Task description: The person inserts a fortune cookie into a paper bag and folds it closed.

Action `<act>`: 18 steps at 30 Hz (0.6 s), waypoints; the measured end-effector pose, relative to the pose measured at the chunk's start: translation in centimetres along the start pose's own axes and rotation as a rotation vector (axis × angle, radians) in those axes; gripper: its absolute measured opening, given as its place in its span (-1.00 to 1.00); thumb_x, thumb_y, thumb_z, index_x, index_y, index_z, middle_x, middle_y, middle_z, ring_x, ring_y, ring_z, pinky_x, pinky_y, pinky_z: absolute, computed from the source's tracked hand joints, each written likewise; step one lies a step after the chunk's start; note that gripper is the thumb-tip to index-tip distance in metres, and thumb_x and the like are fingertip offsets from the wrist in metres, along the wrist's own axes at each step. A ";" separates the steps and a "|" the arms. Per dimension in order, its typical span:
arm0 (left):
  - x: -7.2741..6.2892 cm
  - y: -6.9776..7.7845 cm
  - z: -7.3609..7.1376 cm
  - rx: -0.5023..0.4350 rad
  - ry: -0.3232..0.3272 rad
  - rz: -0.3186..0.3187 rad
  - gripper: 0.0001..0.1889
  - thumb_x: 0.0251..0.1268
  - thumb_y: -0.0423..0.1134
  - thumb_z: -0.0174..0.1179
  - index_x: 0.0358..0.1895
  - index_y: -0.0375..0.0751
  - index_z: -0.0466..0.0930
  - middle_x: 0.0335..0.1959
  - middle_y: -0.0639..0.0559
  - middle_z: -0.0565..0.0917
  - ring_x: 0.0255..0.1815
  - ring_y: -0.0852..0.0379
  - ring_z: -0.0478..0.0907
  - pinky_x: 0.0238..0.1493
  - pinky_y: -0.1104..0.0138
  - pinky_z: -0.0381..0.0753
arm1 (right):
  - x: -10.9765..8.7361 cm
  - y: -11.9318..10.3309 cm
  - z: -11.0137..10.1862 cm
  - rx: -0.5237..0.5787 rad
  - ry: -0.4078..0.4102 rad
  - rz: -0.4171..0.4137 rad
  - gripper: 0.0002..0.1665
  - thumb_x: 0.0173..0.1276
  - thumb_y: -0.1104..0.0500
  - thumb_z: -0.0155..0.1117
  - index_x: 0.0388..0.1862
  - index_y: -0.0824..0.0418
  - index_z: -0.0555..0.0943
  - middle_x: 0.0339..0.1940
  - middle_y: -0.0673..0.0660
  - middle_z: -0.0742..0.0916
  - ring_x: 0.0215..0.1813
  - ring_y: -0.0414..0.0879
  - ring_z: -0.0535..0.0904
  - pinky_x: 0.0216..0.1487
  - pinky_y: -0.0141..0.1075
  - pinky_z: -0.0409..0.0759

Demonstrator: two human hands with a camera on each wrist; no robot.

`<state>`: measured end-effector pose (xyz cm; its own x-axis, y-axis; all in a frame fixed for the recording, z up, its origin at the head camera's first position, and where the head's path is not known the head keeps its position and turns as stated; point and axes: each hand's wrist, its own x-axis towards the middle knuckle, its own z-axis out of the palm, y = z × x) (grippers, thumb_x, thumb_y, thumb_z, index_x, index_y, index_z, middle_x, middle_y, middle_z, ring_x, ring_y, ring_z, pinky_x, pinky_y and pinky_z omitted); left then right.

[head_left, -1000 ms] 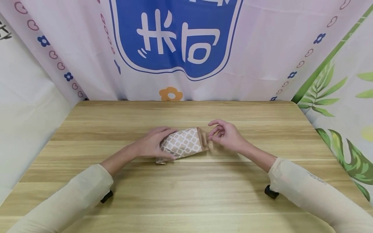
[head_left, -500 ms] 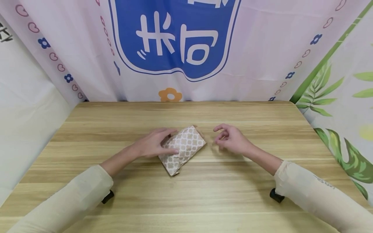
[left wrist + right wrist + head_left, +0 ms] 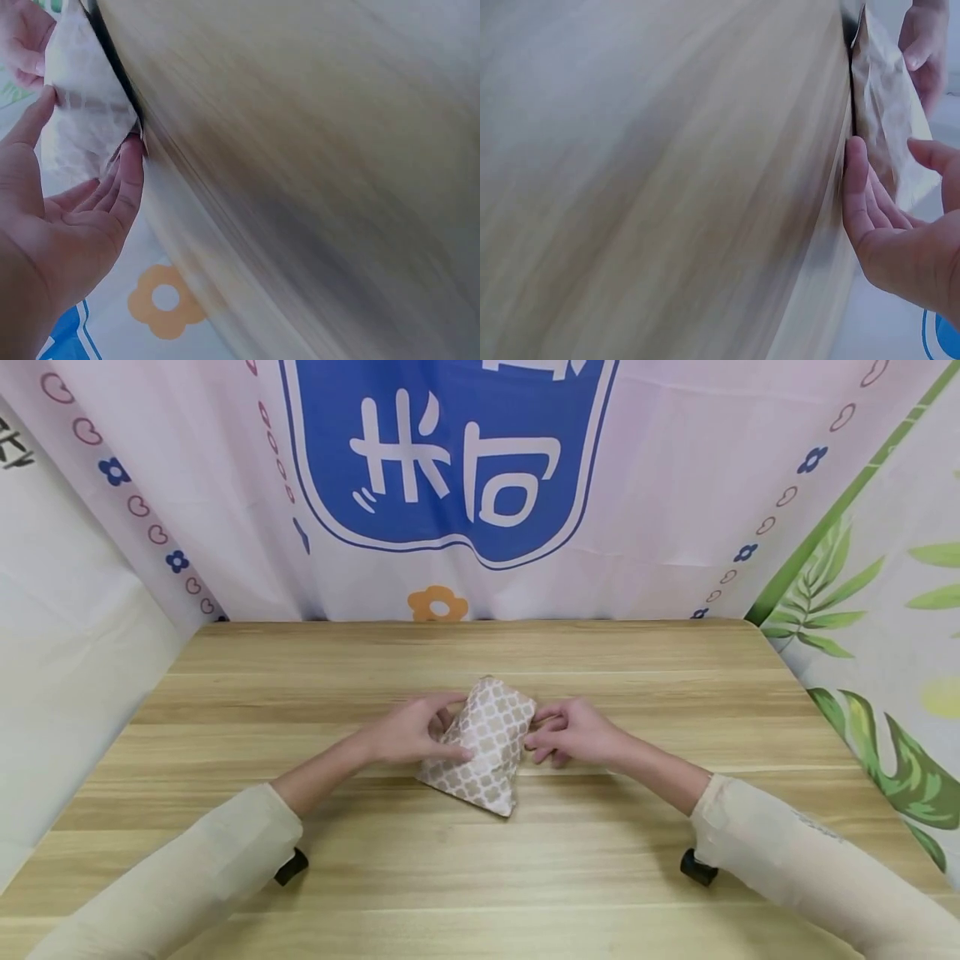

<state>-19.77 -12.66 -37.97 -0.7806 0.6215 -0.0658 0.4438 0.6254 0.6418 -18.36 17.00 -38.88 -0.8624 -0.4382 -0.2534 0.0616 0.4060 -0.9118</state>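
A brown paper bag (image 3: 491,739) with a white lattice print lies slanted on the wooden table, between both hands. From its left side my left hand (image 3: 412,731) holds it, thumb over the printed face and fingers at the far edge. The left wrist view has the bag between that thumb and the fingers of the left hand (image 3: 82,217). At the bag's right edge, the fingertips of my right hand (image 3: 573,732) touch it, fingers loosely bent. In the right wrist view the right hand (image 3: 907,240) has its thumb and fingers spread about the bag's edge.
The wooden table (image 3: 480,877) reaches back to a hanging cloth (image 3: 660,527) with a blue emblem and flower prints. A leaf-patterned cloth (image 3: 885,652) hangs on the right. A dark wristband piece (image 3: 697,867) shows under the right sleeve.
The paper bag has turned counterclockwise from nearly sideways to pointing more away from me. My right hand drew off its end, then came back to its right edge. My left hand stayed on it.
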 end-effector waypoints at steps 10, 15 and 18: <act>0.7 0.9 0.4 -0.282 0.098 0.001 0.02 0.28 -0.24 0.48 0.65 -0.35 -0.03 0.11 -0.29 0.60 -0.03 -0.05 0.71 0.05 0.24 0.74 | 0.4 -0.9 1.0 0.133 0.053 -0.082 -0.03 0.32 0.38 0.46 0.57 0.31 0.13 0.13 0.42 0.67 -0.16 0.07 0.76 -0.16 -0.08 0.81; 0.8 1.7 0.5 -0.418 0.209 0.106 -0.06 0.29 -0.42 0.42 0.63 -0.36 0.03 0.18 -0.38 0.59 0.08 -0.21 0.70 0.10 0.22 0.73 | 0.3 -1.6 0.6 -0.030 0.190 -0.317 0.01 0.24 0.44 0.50 0.57 0.34 0.16 0.17 0.45 0.66 -0.02 0.20 0.74 -0.11 -0.12 0.80; 0.7 2.3 0.4 -0.417 0.285 0.164 -0.10 0.20 -0.48 0.46 0.58 -0.39 0.16 0.19 -0.36 0.59 0.07 -0.22 0.69 0.11 0.19 0.73 | 0.2 -2.0 0.4 -0.112 0.256 -0.476 0.00 0.17 0.51 0.51 0.53 0.42 0.20 0.13 0.47 0.69 0.01 0.29 0.73 -0.09 -0.15 0.79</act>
<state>-19.11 -10.66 -36.83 -0.8300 0.5063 0.2340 0.4029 0.2539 0.8793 -18.48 15.78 -37.26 -0.8777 -0.3905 0.2778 -0.4066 0.3000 -0.8630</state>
